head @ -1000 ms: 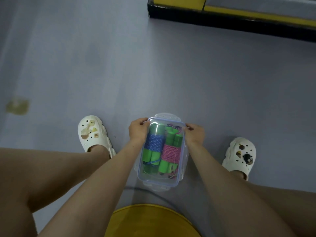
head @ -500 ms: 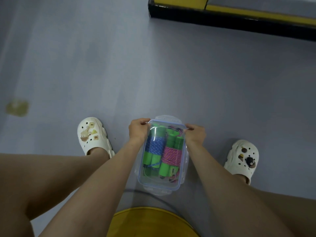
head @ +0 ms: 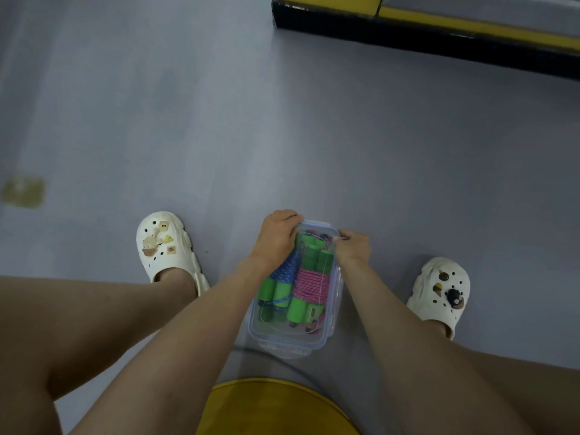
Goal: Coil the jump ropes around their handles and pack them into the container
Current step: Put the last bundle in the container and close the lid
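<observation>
Site: grey floor (head: pixel 219 136), head view, person seated w/ knees apart.

Item 1: clear container (head: pixel 338 293) stands on the floor between the two feet, long axis running away from the person. Blue-rimmed clear lid (head: pixel 282 331) lies on top. Near-end clasp (head: pixel 282 348) is visible; whether it is latched: cannot tell.

Item 2: contents seen thru the lid. Blue rope (head: pixel 287 271) is coiled round green handles on the left side. Pink rope (head: pixel 312 282) is coiled round green handles on the right, the two bundles touching side by side. A loose pink end sits at the near right corner.

Item 3: hands. Left hand (head: pixel 277 237) is at the far left corner, fingers curled over the lid's far edge, palm on top. Right hand (head: pixel 353 248) is at the far right corner, fingertips pinching the lid's edge.

Surroundings: white clogs w/ charms, left (head: pixel 166 246) and right (head: pixel 442 290), either side of the container. Yellow round seat (head: pixel 273 406) at bottom edge. Black-and-yellow platform (head: pixel 439 32) upper right. Brownish stain (head: pixel 23 191) far left.
</observation>
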A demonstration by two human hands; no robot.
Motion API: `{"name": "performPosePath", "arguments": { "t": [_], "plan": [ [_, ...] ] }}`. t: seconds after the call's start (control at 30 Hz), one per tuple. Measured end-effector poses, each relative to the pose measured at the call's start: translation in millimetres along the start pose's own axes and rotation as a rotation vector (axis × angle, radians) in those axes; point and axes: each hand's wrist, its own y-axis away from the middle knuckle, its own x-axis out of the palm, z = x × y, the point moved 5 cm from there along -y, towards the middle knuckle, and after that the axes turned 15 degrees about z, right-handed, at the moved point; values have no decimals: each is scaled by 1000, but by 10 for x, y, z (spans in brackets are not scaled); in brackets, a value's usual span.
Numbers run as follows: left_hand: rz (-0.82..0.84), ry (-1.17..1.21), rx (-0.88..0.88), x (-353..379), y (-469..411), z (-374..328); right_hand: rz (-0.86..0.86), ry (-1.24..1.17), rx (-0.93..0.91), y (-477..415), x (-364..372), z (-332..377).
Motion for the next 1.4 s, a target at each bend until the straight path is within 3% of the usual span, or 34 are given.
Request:
{"name": "performPosePath", "arguments": {
  "t": [0.13,0.33,0.57,0.7,1.13,1.27,1.4],
  "plan": [
    [-3,285,-177,-18,-84,127,-14,-9,-9,-20,24,-56],
    [47,391,-234,-27,-125,138,-23,-56,12,-28,42,-65],
    [106,168,-176,48,-187,123,-29,-59,19,-42,59,-93],
    [236,-30,-153,193,-264,-87,-35,-60,2,-14,44,-55],
    [239,-13,-189,288,-383,-140,-6,-11,-24,-56,73,-110],
    [140,63,-227,210,-340,-56,23,-62,-20,-98,46,-18],
    [-82,222,-516,-52,-293,317,23,-60,-68,-90,-39,205]
  ]
}}
